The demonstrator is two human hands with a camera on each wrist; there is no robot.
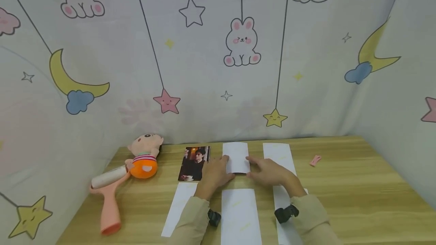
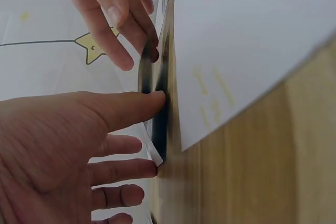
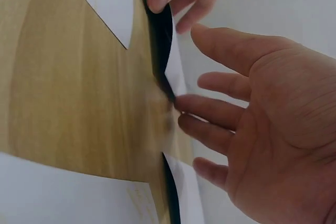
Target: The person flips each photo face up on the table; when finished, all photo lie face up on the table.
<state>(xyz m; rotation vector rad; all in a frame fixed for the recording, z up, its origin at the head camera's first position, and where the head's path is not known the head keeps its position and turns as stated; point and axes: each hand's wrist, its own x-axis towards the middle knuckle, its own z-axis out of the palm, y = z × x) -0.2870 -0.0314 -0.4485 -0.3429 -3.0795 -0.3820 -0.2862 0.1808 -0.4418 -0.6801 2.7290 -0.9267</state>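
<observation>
1. Two edges of the bowed white card [image 1: 237,157], on the table [image 1: 357,184], meet my left hand [image 1: 214,172] and right hand [image 1: 271,171].
2. Each grip is spread; I see extended fingers.
3. It sits between the photo [image 1: 192,165] and a white sheet [image 1: 277,152].

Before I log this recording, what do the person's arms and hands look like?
Both arms wear long beige sleeves, the left sleeve and the right sleeve alike. A small, blocky black device sits at each wrist, one on the left, one on the right. The left hand and right hand have no gloves. I see no cables.
</observation>
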